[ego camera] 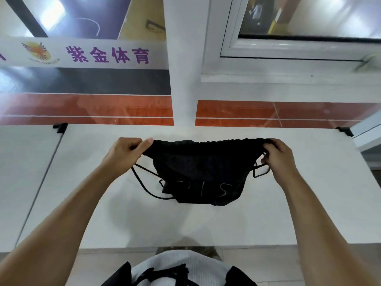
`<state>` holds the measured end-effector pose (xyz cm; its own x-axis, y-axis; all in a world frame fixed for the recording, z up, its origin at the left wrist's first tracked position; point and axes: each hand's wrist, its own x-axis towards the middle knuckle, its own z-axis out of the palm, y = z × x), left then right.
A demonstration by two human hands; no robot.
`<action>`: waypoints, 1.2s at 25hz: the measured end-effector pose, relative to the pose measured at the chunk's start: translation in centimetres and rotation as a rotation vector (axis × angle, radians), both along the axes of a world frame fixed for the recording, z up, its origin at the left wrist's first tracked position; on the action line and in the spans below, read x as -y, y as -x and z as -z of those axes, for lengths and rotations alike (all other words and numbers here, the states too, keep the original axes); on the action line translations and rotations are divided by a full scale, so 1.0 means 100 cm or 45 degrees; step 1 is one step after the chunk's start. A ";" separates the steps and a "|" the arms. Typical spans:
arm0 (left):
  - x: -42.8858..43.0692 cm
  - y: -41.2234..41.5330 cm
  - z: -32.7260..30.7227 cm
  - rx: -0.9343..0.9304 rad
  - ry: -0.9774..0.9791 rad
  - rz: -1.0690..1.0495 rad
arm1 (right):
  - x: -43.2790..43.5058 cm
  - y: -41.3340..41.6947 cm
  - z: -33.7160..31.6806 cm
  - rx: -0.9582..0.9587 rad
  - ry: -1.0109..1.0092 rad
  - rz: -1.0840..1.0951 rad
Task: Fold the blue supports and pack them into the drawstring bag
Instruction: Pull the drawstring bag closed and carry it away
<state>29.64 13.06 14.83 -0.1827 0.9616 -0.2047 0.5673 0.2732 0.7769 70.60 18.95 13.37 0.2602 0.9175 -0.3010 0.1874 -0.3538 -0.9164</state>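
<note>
A black drawstring bag [202, 172] hangs over the white table [144, 219], its bottom edge resting on the surface. My left hand [125, 152] pinches the left end of the bag's gathered top hem. At the right end of the hem, my right hand [278, 156] grips the fabric, with a cord loop under its fingers. The hem is stretched wide between both hands. Black cords [144, 182] dangle in loops on the left side. No blue supports are in view.
The table's far edge meets a wall with a white pillar [183, 89] and glass panels. Black clips [59, 126] sit at the far corners. A second white tabletop [20, 182] adjoins on the left.
</note>
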 end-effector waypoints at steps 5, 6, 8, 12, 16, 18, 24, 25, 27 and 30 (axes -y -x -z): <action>0.007 0.056 0.005 0.334 -0.125 -0.705 | 0.013 -0.038 -0.007 -0.242 -0.104 0.025; 0.008 0.066 0.010 0.307 -0.135 -0.805 | 0.015 -0.045 -0.001 -0.119 -0.126 0.135; 0.010 0.083 0.026 0.215 -0.119 -0.900 | 0.024 -0.048 0.011 0.107 -0.099 0.270; 0.012 0.073 0.040 -0.101 0.099 -0.584 | 0.038 -0.034 0.039 0.329 0.140 0.067; 0.006 0.011 0.042 -0.303 0.135 0.249 | 0.045 -0.010 0.052 0.346 0.454 -0.372; 0.000 -0.011 0.054 -0.417 0.073 0.397 | 0.040 0.005 0.062 0.579 0.446 -0.550; 0.000 -0.031 0.061 -0.618 -0.191 0.268 | 0.037 0.068 0.060 0.563 0.122 -0.618; 0.000 -0.033 0.056 -0.568 -0.186 0.178 | 0.040 0.070 0.056 0.603 0.033 -0.584; -0.005 -0.032 0.045 -0.389 -0.186 -0.019 | 0.042 0.063 0.048 0.827 -0.197 -0.623; -0.014 -0.008 0.021 -0.328 -0.257 -0.134 | 0.028 0.032 0.043 1.240 -0.473 -0.729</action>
<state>30.41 14.41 12.69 -0.3044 0.9510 0.0538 0.7288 0.1961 0.6561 67.39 16.19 9.04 -0.2444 0.9639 0.1054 0.9060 0.2657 -0.3293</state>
